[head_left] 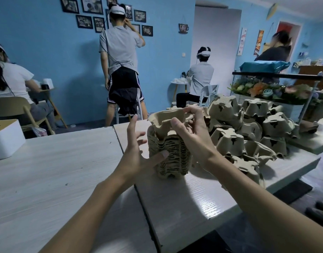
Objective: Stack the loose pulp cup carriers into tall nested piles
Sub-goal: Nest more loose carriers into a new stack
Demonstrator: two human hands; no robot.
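Two hands at a nested pile point(170, 157) of pulp cup carriers on a pale wood-grain tabletop point(184, 198).

The right hand point(191, 132) grips one carrier point(164, 119) by its rim, fingers curled round it, at the top of the pile. The left hand point(137, 154) is spread wide beside the pile, thumb against its side, holding nothing. The pile stands upright near the tabletop's left edge, and a heap of loose carriers point(248, 128) lies just to its right, mostly upside down. A second tabletop point(56, 170) butts against the first on the left and carries a white box point(5, 139). Behind, the wall point(47, 52) is blue and hung with framed pictures point(87, 13). One person point(120, 52) stands with back turned, others sit at small tables, and flowers point(266, 90) fill a shelf at right.
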